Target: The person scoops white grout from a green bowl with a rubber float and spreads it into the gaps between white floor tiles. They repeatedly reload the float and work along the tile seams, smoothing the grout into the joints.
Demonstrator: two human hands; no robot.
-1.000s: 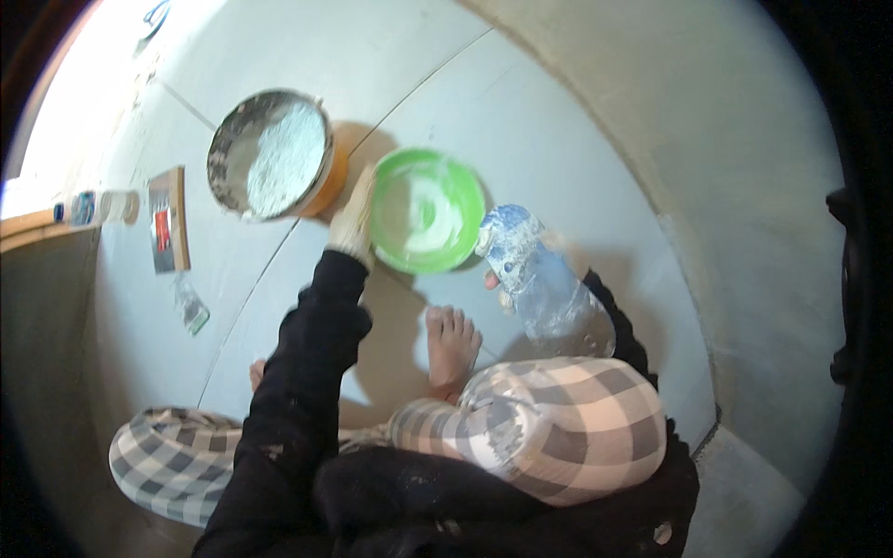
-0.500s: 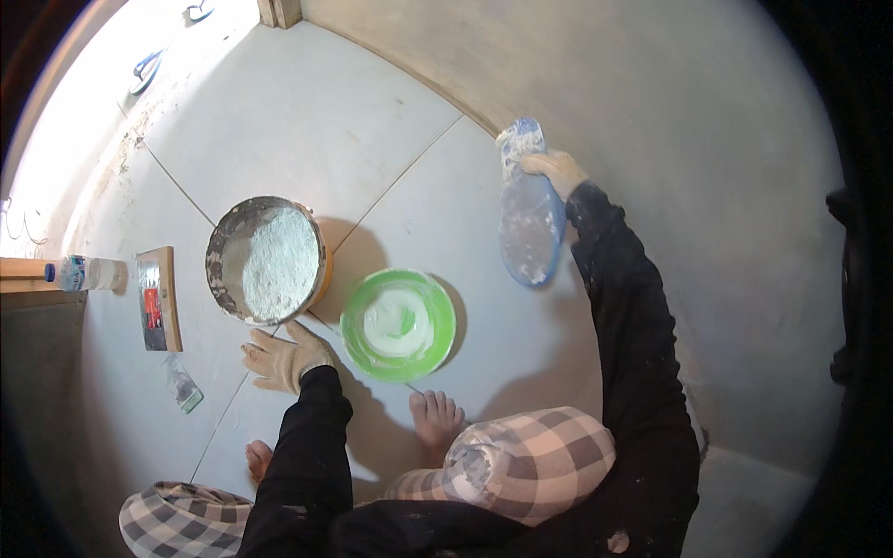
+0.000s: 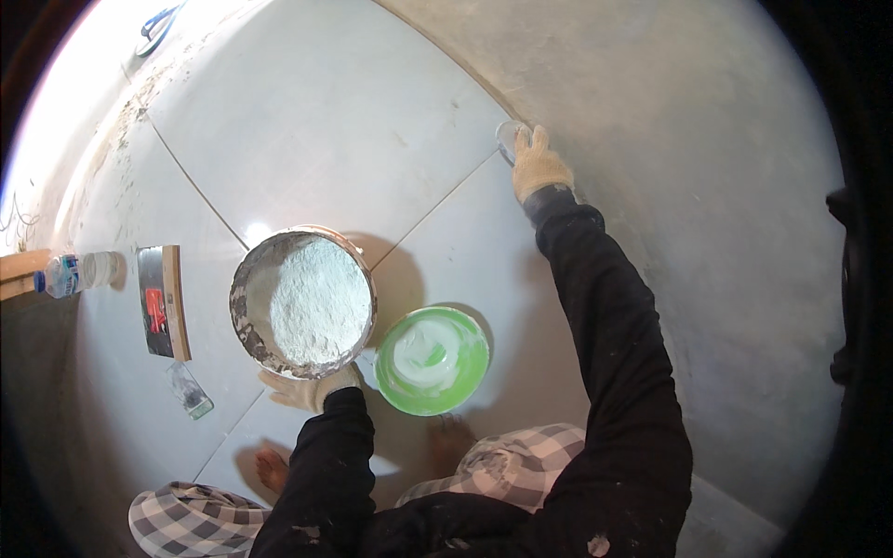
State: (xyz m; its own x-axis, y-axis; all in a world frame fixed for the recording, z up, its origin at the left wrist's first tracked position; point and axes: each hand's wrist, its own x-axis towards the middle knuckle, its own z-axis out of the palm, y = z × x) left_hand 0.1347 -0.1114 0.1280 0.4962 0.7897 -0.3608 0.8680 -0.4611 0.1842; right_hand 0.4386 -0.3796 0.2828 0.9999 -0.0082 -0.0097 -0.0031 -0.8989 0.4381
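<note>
Against the near side of a bucket [image 3: 244,316] of pale powder lies my left hand [image 3: 312,389], in a cream glove. Its fingers run along under the rim and are partly hidden. My right hand [image 3: 541,166], gloved alike, reaches far out to the foot of the wall, fingers closed on a translucent plastic thing [image 3: 508,136]. Only a rounded edge of that thing shows, so its kind is unclear. Right of the bucket sits a green bowl [image 3: 473,372] with white paste smeared inside.
On the left lie a wood-edged dark board [image 3: 171,312], a small scraper-like piece [image 3: 191,391] and a plastic bottle [image 3: 79,273]. A blue-strapped sandal [image 3: 156,33] is at the far left. The wall [image 3: 707,205] rises along the right. My bare feet [image 3: 272,468] are close to the bucket and bowl.
My left hand has come against the bucket, which looks larger. My right hand has moved slightly away, and the long translucent thing has turned so that little of it shows. The view has shifted.
</note>
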